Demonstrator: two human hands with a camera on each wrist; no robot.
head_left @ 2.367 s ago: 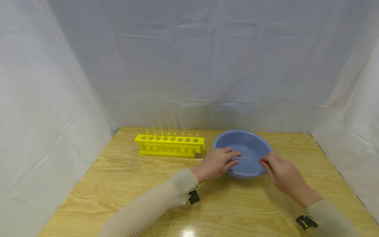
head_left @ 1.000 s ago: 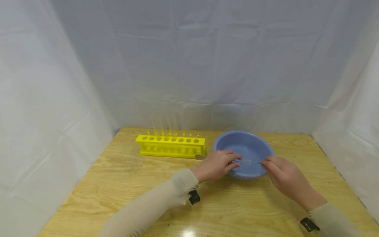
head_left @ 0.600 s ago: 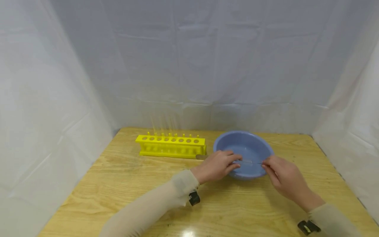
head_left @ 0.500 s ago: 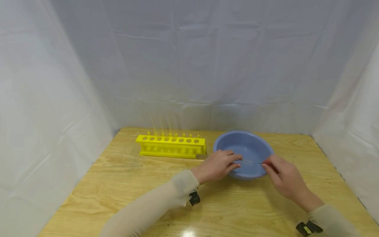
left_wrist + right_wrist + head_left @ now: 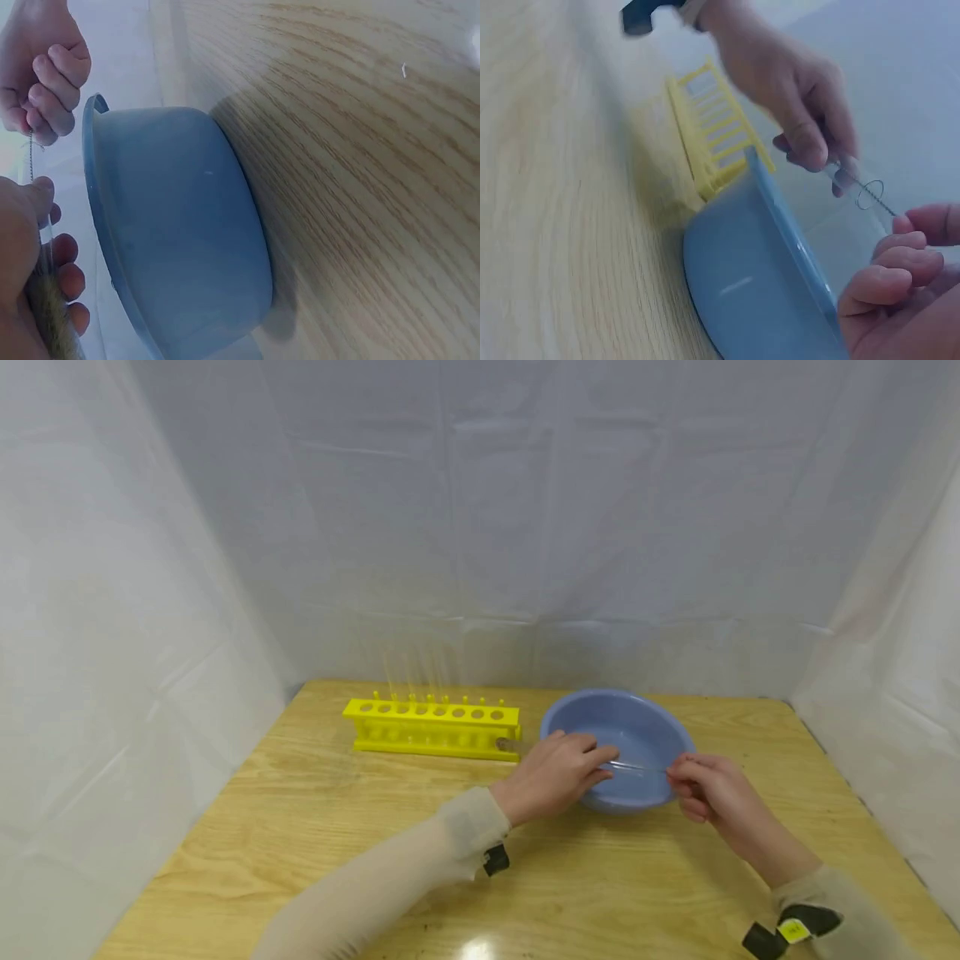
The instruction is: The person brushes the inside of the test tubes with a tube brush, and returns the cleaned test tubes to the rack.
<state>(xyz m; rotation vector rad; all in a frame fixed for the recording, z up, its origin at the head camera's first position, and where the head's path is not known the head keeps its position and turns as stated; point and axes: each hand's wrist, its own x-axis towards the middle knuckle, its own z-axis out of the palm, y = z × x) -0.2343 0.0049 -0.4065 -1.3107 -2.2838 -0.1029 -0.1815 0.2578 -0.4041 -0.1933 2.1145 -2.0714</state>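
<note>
My left hand grips a clear glass test tube, held sideways over the near side of a blue basin. Brown bristles of a test tube brush show through the glass beyond the palm. The brush's twisted wire handle comes out of the tube mouth and ends in a loop. My right hand pinches that wire between thumb and forefinger, right of the left fingers, its other fingers curled in. The left palm hides the middle of the tube.
A yellow test tube rack stands left of the basin, with several clear tubes upright on its rear pegs. The table is wooden. White sheeting encloses the back and sides.
My right hand has rolled at the wrist, its lower fingers now showing, and sits slightly further right with the wire. My left hand, still on the tube, has shifted slightly up and right.
</note>
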